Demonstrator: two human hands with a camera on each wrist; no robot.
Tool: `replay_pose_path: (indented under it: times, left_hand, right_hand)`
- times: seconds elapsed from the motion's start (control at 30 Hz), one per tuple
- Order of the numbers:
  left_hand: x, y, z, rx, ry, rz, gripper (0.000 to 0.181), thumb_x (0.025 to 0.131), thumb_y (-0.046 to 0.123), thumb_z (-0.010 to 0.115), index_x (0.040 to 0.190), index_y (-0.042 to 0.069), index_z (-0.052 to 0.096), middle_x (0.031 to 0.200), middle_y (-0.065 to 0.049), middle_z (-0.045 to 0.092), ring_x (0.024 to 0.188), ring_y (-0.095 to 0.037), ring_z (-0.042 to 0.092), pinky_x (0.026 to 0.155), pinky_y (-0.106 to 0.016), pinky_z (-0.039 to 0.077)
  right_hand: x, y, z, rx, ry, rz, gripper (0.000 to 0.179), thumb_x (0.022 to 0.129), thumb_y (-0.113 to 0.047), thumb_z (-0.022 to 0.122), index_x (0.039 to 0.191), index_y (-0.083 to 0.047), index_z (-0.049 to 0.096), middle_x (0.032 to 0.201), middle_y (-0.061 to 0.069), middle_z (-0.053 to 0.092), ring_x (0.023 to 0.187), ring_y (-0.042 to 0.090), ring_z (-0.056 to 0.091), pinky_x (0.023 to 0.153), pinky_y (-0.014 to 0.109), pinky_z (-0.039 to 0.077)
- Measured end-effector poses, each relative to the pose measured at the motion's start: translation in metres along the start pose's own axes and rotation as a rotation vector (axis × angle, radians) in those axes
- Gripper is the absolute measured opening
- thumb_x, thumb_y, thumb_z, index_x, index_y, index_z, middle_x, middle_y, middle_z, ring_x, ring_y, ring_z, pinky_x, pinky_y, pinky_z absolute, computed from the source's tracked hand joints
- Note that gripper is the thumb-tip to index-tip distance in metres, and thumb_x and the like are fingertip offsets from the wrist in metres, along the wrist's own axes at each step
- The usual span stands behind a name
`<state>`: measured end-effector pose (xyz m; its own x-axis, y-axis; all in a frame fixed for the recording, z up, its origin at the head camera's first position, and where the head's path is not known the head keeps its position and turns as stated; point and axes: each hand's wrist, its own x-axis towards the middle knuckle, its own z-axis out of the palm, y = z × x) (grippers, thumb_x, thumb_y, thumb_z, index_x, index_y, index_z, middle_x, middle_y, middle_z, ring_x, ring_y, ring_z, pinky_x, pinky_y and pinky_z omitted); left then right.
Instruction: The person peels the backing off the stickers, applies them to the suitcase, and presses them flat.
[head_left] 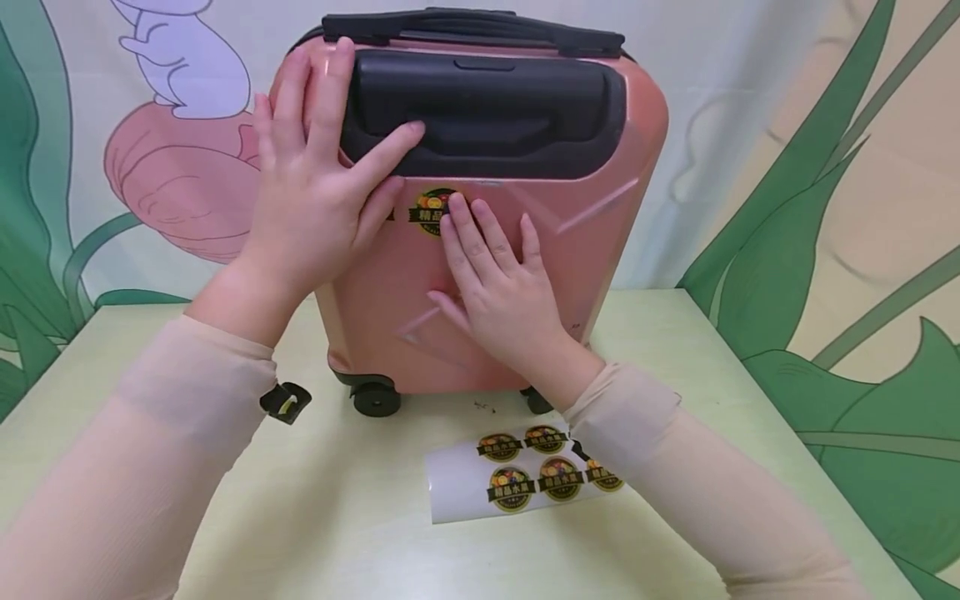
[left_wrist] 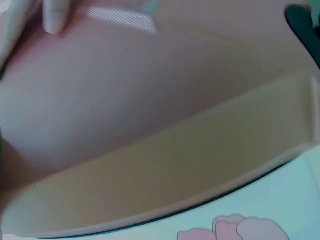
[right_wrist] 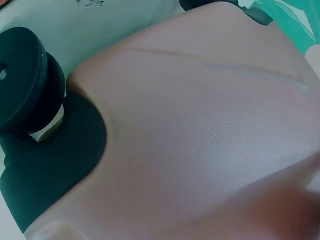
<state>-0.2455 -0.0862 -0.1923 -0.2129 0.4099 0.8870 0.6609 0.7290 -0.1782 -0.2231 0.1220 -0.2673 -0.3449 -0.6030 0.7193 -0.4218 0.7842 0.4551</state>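
A pink hard-shell suitcase (head_left: 465,350) with a black handle panel (head_left: 480,108) stands upright on its wheels. My left hand (head_left: 315,175) rests with spread fingers on its upper left, the thumb reaching over the black panel. Below that panel sits a round black-and-gold fruit sticker (head_left: 427,215). With straight fingers, my right hand (head_left: 502,283) touches the suitcase front, its fingertips covering the sticker's right side. A dark edge, perhaps of another sticker, shows beside my left hand. In both wrist views, the suitcase shell (left_wrist: 125,90) (right_wrist: 210,125) fills most of the picture.
On the pale table (head_left: 262,517), in front of the suitcase, lies a white sticker sheet (head_left: 457,492) bearing several similar round stickers; my right sleeve hides part of it. A black buckle or strap piece (head_left: 287,402) shows at my left cuff. A printed backdrop (head_left: 750,125) hangs behind.
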Motion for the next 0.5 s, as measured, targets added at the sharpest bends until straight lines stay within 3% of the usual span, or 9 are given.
replay_pose_path:
  times: [0.17, 0.5]
  left_hand:
    - [0.001, 0.006, 0.005, -0.029, -0.017, -0.026, 0.033, 0.097, 0.029, 0.044, 0.125, 0.021, 0.058, 0.147, -0.018, 0.025, 0.137, -0.04, 0.01, 0.105, -0.06, -0.002]
    - [0.001, 0.005, 0.006, -0.07, 0.081, -0.031, 0.028, 0.095, 0.024, 0.045, 0.117, 0.018, 0.062, 0.144, -0.017, 0.03, 0.135, -0.04, 0.013, 0.106, -0.056, -0.004]
  right_hand:
    - [0.006, -0.003, 0.003, -0.045, 0.019, -0.055, 0.059, 0.097, -0.041, 0.041, 0.144, -0.007, 0.034, 0.148, 0.008, 0.033, 0.137, 0.024, 0.025, 0.108, 0.053, 0.013]
    - [0.015, 0.006, 0.002, -0.074, 0.027, -0.047, 0.061, 0.098, -0.047, 0.035, 0.146, -0.01, 0.031, 0.148, 0.003, 0.033, 0.137, 0.019, 0.027, 0.109, 0.05, 0.013]
